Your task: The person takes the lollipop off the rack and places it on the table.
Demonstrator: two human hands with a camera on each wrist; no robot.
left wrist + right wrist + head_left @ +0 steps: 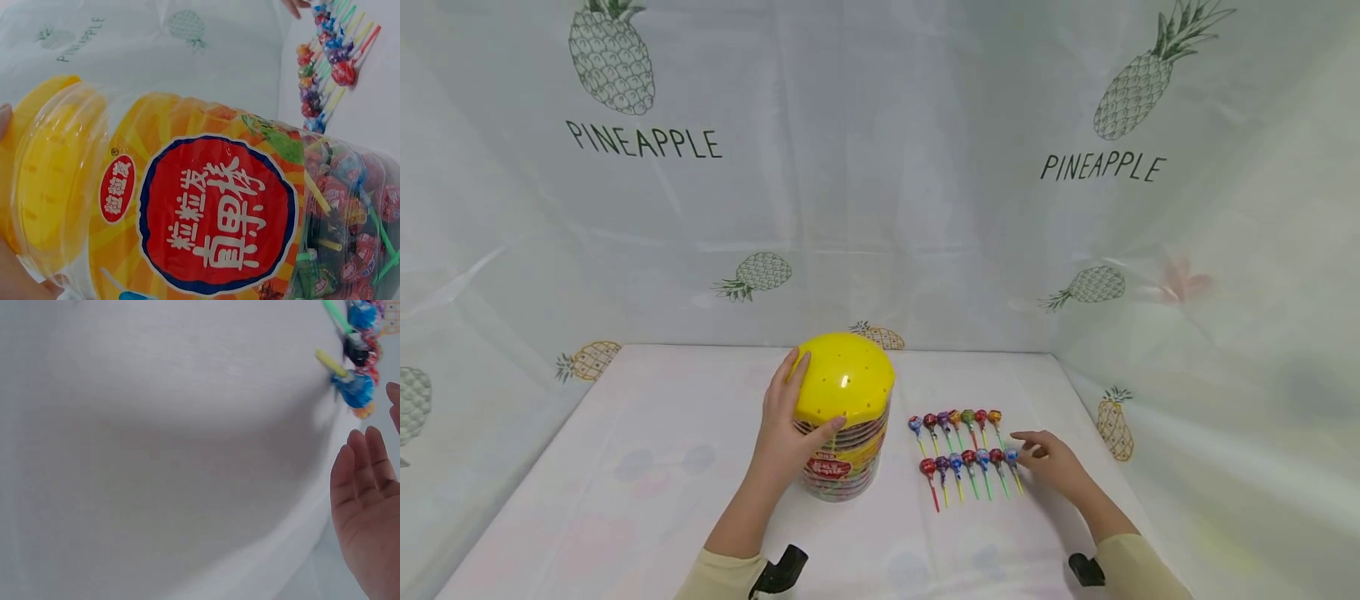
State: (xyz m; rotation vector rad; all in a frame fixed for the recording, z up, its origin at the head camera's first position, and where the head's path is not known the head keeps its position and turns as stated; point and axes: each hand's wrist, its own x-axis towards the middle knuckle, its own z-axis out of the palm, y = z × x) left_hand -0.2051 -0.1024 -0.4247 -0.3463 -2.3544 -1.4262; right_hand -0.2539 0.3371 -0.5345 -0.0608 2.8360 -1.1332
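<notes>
A clear plastic jar of lollipops [842, 487] with a yellow lid [850, 375] stands on the table. My left hand [788, 433] grips the lid, fingers over its left side and thumb along the front edge. The left wrist view gives the jar's orange label [219, 212] and wrapped lollipops [337, 200] behind the clear wall. To the right of the jar lie two rows of lollipops, a back row [968, 417] and a front row [968, 457], sticks toward me. Beside their right end is my right hand [1051, 462], fingers relaxed and holding nothing.
A white cloth covers the table [700, 400]. Behind it and along both sides hangs a pale curtain [880, 167] printed with pineapples. Black wrist mounts sit at my left cuff [718, 575] and right cuff [1138, 567].
</notes>
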